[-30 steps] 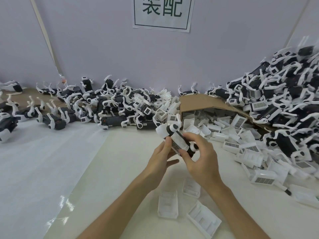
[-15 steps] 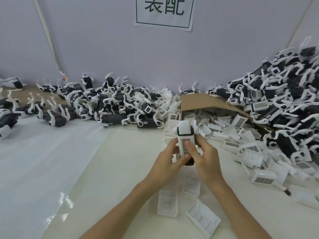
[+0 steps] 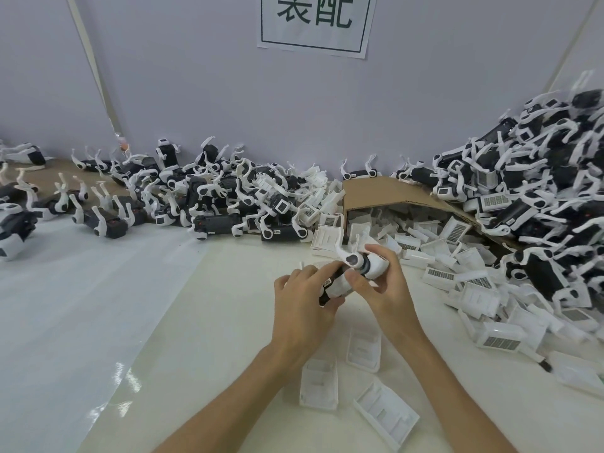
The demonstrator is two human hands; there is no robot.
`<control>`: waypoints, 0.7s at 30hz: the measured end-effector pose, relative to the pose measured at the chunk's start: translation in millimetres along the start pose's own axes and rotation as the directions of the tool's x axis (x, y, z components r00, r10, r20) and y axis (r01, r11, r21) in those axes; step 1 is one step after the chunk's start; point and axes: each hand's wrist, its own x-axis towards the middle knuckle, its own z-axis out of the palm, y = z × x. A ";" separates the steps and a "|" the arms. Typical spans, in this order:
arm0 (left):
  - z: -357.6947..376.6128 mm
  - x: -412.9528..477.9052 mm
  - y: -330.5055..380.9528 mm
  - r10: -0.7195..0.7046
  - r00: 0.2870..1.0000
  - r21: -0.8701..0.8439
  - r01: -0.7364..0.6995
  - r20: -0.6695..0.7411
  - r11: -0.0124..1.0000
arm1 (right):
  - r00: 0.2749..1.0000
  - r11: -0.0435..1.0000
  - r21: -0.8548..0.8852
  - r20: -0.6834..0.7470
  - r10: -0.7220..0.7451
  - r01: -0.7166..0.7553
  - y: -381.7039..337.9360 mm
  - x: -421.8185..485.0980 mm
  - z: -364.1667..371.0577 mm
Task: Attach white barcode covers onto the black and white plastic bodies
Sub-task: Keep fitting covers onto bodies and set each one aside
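Head view: both hands are just above the table [image 3: 228,305], sharing one tilted black and white body [image 3: 355,262]. The left hand [image 3: 304,308] curls round its lower black end. The right hand [image 3: 389,289] pinches the white upper end, thumb on a white cover [image 3: 340,287] lying against the body. Loose covers [image 3: 318,385] lie beneath the wrists, and a heap of covers [image 3: 474,282] spreads right of the right hand.

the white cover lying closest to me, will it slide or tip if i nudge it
The white cover lies flat, hollow side up, so it probably slides rather than tips. The table looks smooth and glossy, so a light nudge may send it far. Thin ribbed shell: likely light, fairly stiff.
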 end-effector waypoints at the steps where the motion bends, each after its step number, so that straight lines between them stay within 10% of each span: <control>1: -1.1 -0.2 -0.2 0.025 1.000 0.042 -0.025 -0.012 0.999 | 0.999 0.999 0.028 -0.013 0.035 -0.035 0.6 0.8 0.0; 10: 3.3 -3.6 1.1 0.093 0.995 0.183 -0.098 0.036 0.978 | 0.984 0.987 -0.147 -0.177 0.030 -0.057 1.4 3.9 -5.8; 21: 2.1 2.7 -4.0 -0.007 0.985 0.184 -0.025 0.172 0.983 | 0.977 0.966 -0.152 0.061 -0.203 0.210 -4.2 -13.2 11.5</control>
